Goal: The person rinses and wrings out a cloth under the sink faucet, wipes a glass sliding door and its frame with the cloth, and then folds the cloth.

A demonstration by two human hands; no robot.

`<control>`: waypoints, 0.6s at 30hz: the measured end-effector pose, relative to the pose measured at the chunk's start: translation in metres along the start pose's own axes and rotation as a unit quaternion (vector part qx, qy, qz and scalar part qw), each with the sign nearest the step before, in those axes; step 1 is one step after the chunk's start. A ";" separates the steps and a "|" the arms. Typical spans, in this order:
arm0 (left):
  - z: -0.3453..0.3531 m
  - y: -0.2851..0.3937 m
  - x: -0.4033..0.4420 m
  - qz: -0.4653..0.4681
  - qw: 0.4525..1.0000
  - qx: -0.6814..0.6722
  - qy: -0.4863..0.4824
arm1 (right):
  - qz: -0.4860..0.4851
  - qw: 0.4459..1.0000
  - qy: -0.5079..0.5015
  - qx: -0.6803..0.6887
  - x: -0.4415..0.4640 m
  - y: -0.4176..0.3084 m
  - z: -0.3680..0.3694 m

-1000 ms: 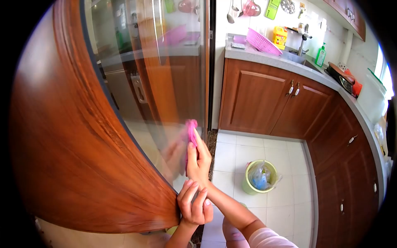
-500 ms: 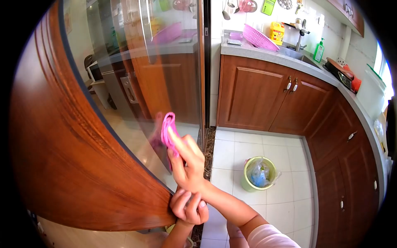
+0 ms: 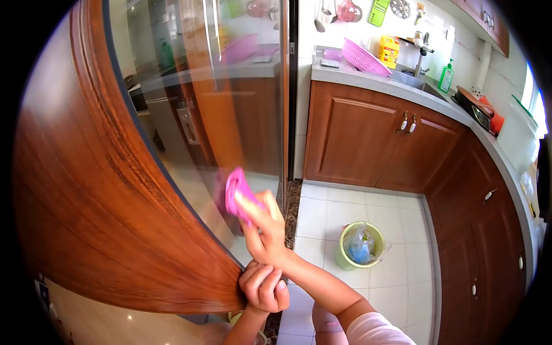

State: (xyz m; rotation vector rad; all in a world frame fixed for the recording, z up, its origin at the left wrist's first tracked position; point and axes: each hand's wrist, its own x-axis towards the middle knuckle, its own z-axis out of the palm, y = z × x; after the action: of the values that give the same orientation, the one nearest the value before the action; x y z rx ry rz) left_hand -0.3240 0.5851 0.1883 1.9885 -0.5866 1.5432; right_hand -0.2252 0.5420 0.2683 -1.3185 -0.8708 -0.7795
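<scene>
My right hand (image 3: 265,230) grips a folded pink cloth (image 3: 237,187), pressed against the glass panel (image 3: 190,115) of a wood-framed sliding door. A faint pink reflection shows beside the cloth in the glass. Just below, my left hand (image 3: 265,287) is closed with curled fingers around the edge of the brown wooden door frame (image 3: 115,230). Its knuckles lie right under my right wrist. The part of the edge inside the left hand is hidden.
A green bucket (image 3: 341,253) with plastic bags in it stands on the tiled floor to the right. Brown cabinets (image 3: 356,138) line the far and right sides. On the counter are a pink basket (image 3: 363,58), a yellow bottle (image 3: 389,50) and a green bottle (image 3: 446,76).
My right hand and the cloth have moved slightly lower on the glass, and the cloth has tilted. The left hand keeps its hold on the edge. The view has shifted a little.
</scene>
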 end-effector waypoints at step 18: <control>-0.013 0.007 0.001 0.040 0.995 -0.090 0.013 | -0.044 0.998 -0.029 0.038 -0.029 0.007 -0.007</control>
State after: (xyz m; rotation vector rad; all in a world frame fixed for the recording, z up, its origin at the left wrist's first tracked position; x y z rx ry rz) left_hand -0.3378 0.5885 0.1932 1.8270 -0.7742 1.5045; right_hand -0.2324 0.5359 0.2387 -1.2476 -0.9998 -0.7724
